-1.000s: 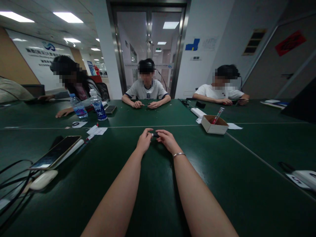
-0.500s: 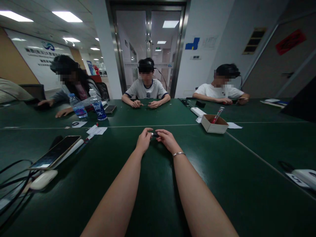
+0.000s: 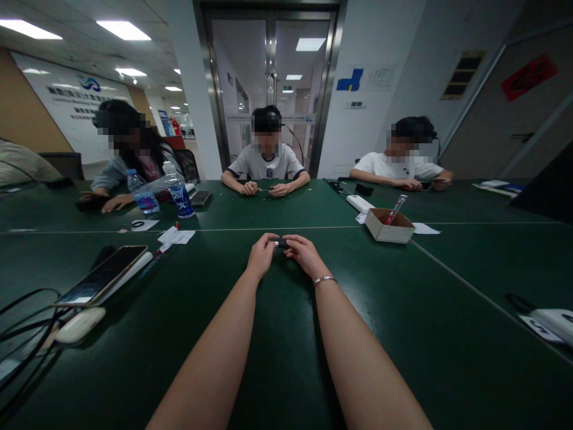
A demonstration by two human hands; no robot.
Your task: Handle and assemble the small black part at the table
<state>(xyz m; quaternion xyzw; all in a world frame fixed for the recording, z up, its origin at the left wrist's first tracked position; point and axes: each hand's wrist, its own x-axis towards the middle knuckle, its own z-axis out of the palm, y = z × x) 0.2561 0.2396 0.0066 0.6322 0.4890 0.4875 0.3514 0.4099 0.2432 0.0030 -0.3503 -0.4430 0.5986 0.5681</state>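
Between my hands, just above the green table (image 3: 286,334), is a small dark stick-shaped thing with a silvery end (image 3: 281,243); its exact kind is too small to make out. My left hand (image 3: 262,255) pinches the silvery end at the left between thumb and fingertips. From the other side my right hand (image 3: 305,254) grips the dark part, its fingers closed and partly covering it. A metal bracelet (image 3: 324,279) circles my right wrist.
An open cardboard box (image 3: 389,230) with a red-and-clear tube stands ahead to the right. Two bottles (image 3: 180,194) are at the left. A phone (image 3: 102,275), cables (image 3: 33,328) and a white device (image 3: 80,325) lie nearer on the left. Several people sit across the table.
My hands keep nearly the same place and grip on the small dark stick. At the far left, a co-worker's hand and a dark object have shifted to the right.
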